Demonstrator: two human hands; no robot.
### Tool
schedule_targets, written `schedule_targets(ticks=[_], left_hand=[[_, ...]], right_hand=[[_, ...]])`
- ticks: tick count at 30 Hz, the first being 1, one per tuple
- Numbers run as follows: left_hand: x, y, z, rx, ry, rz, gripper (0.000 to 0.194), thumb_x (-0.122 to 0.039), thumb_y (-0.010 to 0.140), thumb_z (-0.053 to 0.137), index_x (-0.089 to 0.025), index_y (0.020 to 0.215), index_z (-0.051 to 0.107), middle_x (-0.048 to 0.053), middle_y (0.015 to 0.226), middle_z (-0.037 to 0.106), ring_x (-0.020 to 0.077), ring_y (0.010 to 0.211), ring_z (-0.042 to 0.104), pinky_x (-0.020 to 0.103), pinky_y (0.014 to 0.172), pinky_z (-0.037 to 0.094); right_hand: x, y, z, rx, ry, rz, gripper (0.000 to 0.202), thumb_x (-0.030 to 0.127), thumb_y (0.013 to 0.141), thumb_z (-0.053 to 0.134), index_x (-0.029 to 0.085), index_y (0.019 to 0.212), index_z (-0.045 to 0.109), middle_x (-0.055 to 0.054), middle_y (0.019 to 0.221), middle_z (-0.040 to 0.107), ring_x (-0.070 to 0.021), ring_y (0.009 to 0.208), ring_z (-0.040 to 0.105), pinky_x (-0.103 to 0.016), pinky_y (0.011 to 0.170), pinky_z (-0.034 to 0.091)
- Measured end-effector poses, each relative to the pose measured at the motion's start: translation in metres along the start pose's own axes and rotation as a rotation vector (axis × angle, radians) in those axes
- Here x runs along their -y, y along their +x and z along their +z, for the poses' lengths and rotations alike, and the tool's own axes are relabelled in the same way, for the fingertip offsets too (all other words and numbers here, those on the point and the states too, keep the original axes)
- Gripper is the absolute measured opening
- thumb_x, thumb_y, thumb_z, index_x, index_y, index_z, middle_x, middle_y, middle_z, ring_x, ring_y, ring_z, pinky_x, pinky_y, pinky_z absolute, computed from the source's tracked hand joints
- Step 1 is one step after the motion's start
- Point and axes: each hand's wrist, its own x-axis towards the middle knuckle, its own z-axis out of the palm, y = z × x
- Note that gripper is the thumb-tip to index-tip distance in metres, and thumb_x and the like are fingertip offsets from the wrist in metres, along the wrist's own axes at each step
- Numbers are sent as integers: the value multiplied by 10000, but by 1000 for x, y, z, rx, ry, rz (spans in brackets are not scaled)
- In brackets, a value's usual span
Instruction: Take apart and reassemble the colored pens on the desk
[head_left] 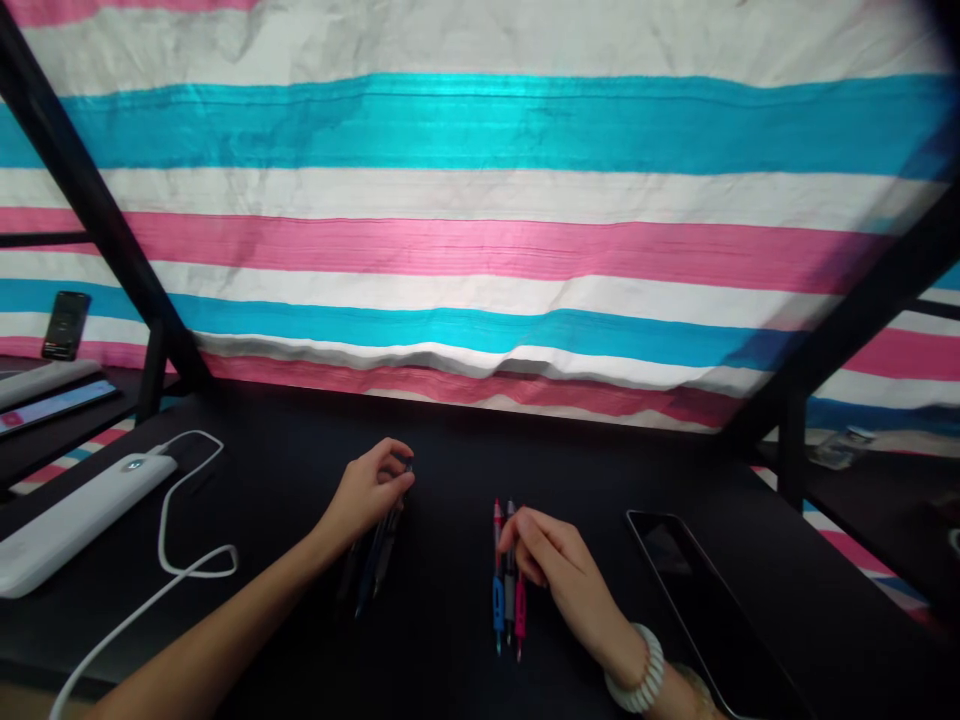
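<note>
Evidently, the relation of note is between two sets of pens on the black tabletop (450,425) and the hand nearest each. Right set: three pens side by side, namely a red-barrelled pen with blue grip (498,592), a grey-gripped pen (510,590) and a pink pen (520,615). Long axes run near-far, almost parallel; tapered ends point to the near side. The right hand (559,560), a pale coiled band (637,672) at its wrist, comes in from the near right and is clearly the closer one; its curled fingers lie over the far half of this set. Whether they grip a pen or only touch: cannot tell. Left set: a group of dark pens (370,570), axes slanting from near left to far right, count uncertain in the shadow. The left hand (375,482) is bent over their far ends, thumb and fingers drawn together by one dark tip; firm hold or light contact not resolved. The two sets lie well apart, bare tabletop between. Labels: no brand or lettering legible on any pen. The white power bank (82,520) at left has a small lit display, its reading not legible; the smartphone (697,600) at right has a dark screen.
</note>
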Motion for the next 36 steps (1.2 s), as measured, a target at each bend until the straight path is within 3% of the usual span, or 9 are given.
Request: schedule_targets(ticks=[7, 12, 14, 18, 20, 25, 29, 33, 36], left_hand=[[11, 3, 0, -50, 246, 80, 174, -171, 674, 619, -198, 845, 634, 10, 695, 651, 189, 598, 552, 305, 623, 410], [2, -2, 3, -56, 386, 205, 280, -169, 698, 623, -184, 976, 654, 103, 990, 651, 298, 924, 554, 420, 829, 410], [-6, -10, 9, 50, 420, 316, 363, -155, 735, 612, -223, 1090, 641, 92, 1115, 638, 303, 1038, 533, 430, 904, 394], [-14, -33, 28, 464, 661, 757, 599, -79, 830, 516, -360, 1357, 473, 52, 1440, 464, 315, 1280, 417, 484, 1024, 332], [-12, -41, 36, 541, 761, 869, 622, -35, 826, 501, -358, 1355, 467, 43, 1485, 414, 322, 1332, 371, 527, 1059, 296], [-4, -42, 42, 506, 810, 966, 316, -89, 919, 453, -239, 1169, 575, 42, 1329, 578, 252, 1292, 427, 453, 1071, 322], [-5, -39, 43, 524, 773, 1026, 223, -146, 944, 458, -214, 1115, 582, 44, 1057, 658, 222, 1094, 554, 425, 1043, 362], [-7, -39, 38, 478, 773, 1050, 277, -44, 911, 400, -182, 1054, 592, 53, 965, 623, 189, 911, 595, 410, 1005, 413], [-7, -38, 29, 319, 804, 1037, 388, 15, 861, 360, -178, 1127, 567, 85, 1041, 615, 216, 916, 590, 370, 838, 493]], right_hand=[[-3, -1, -3, -86, 28, -38, 460, 510, 955, 429, 155, 714, 594, 63, 506, 321, -101, 486, 279, -253, 490, 225], [-8, 1, -6, -240, 155, -61, 414, 473, 950, 469, 158, 707, 582, 70, 507, 299, -95, 482, 252, -254, 481, 202], [-9, 1, -5, -297, 195, -78, 409, 469, 942, 486, 158, 690, 573, 73, 504, 295, -90, 476, 242, -250, 472, 189], [-6, 3, -3, -341, 203, -104, 423, 486, 917, 508, 156, 657, 563, 74, 493, 313, -81, 461, 256, -238, 456, 189], [-3, 3, -2, -349, 203, -114, 431, 498, 905, 511, 156, 648, 556, 70, 495, 340, -78, 460, 276, -229, 453, 207], [2, 4, -2, -363, 191, -102, 428, 488, 902, 502, 158, 634, 547, 77, 485, 329, -74, 451, 270, -220, 443, 204], [1, 4, -3, -320, 158, -88, 416, 465, 921, 484, 161, 644, 542, 78, 491, 323, -77, 457, 274, -221, 448, 209], [2, 1, -4, -207, -27, -101, 377, 420, 976, 418, 164, 755, 585, 60, 554, 383, -96, 503, 356, -223, 492, 288], [7, -3, -3, -73, -373, -218, 310, 334, 1002, 395, 177, 856, 620, 9, 711, 545, -134, 685, 493, -255, 659, 384]])
